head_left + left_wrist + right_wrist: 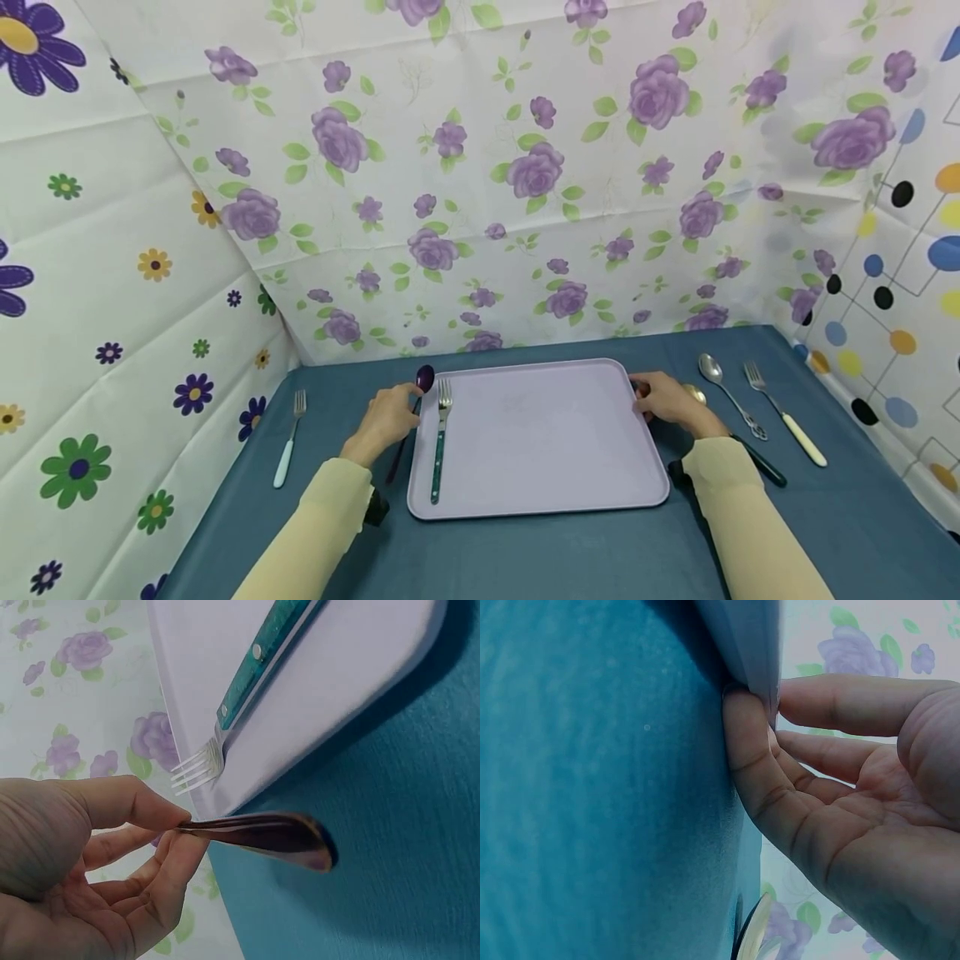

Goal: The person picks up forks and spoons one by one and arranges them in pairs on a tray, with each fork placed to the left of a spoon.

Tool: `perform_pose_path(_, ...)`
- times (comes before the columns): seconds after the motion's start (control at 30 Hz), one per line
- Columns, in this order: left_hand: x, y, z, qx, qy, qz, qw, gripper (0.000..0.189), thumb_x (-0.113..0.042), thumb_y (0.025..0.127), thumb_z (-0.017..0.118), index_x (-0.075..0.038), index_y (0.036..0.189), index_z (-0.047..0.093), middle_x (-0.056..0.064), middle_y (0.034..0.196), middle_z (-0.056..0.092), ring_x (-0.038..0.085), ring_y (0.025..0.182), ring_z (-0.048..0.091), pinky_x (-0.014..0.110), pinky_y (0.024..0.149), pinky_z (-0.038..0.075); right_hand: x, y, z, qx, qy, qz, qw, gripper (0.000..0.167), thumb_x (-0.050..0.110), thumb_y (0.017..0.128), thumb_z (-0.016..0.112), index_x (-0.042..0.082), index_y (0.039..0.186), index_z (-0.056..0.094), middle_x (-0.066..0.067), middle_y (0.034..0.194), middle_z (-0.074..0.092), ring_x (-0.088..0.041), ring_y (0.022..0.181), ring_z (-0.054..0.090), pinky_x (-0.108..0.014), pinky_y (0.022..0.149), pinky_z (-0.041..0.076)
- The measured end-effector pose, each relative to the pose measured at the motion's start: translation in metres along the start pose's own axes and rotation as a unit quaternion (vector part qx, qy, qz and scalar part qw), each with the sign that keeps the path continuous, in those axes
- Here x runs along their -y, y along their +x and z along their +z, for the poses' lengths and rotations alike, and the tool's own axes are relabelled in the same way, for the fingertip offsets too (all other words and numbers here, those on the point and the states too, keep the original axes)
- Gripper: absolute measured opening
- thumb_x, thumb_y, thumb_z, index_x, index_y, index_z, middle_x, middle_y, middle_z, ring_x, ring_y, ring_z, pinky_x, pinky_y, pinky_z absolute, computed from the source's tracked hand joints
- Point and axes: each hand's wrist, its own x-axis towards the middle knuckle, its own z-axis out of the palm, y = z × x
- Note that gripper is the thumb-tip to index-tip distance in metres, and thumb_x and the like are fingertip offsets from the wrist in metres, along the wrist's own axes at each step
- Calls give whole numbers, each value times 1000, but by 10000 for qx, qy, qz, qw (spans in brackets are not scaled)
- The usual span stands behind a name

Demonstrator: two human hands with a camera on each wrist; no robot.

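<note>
well left of the tray (540, 442), the blue fork (288, 450) lies on the cloth (555, 554); its tines are metal, its handle pale and smooth. just outside the tray's left rim, your left hand (386, 421) has the purple spoon (425, 378) pinched between thumb and fingers, near the neck, with the bowl at the far end. the step in hand appears to be handling the spoon while steadying the tray. pinch squarely: the thin, glossy handle, flared at its end, may roll. lift it clear of the rim before any sideways move, and avoid the green fork (440, 446), which lies inside the tray along its left rim, tines away from you, handle marbled and riveted.

the tray is a lilac rectangle with rounded corners and a low lip. your right hand (671, 400) is clamped on its right rim, thumb against fingers; press evenly, or the tray may skew.

right of the tray, partly hidden by that arm, lies the gold spoon (694, 392); beyond it, the silver spoon (710, 368) with an ornate handle end, then the cream fork (802, 440).
</note>
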Motion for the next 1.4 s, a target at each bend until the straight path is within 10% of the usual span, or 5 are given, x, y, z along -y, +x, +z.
perform_pose_path(1.4,-28,2,18,229,-27,269,9994,43,-4,92,75,-1,134,65,10,91,71,20,74,66,36,63,55,1,0,0,28,22,5,10000,66,-9,86,63,-24,145,38,-8,78,54,-20,63,59,-37,63,55)
